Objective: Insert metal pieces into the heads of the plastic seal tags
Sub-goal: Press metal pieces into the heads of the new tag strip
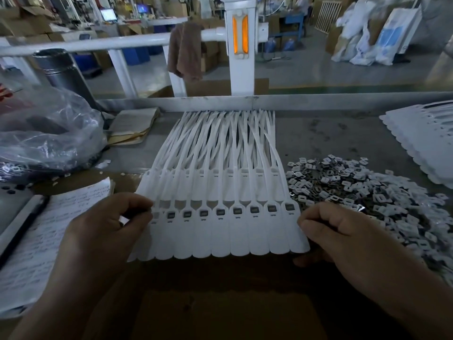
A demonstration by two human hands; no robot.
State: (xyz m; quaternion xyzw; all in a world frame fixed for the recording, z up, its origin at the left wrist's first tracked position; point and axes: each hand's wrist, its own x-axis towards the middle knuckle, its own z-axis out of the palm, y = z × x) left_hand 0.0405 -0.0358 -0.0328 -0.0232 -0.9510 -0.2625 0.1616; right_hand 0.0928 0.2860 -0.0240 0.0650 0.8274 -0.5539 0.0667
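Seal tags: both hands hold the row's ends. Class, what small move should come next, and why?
Probably the right hand releases the row of tags and picks a metal piece from the pile beside it: the head sockets look dark, perhaps unfilled.

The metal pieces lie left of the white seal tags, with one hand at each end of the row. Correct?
No. The head view shows the metal pieces right of the seal tags; the left hand and right hand are at the row's ends.

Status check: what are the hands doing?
The left hand and right hand pinch the tag strip by its edges. Pile of metal pieces alongside. Nothing blocking.
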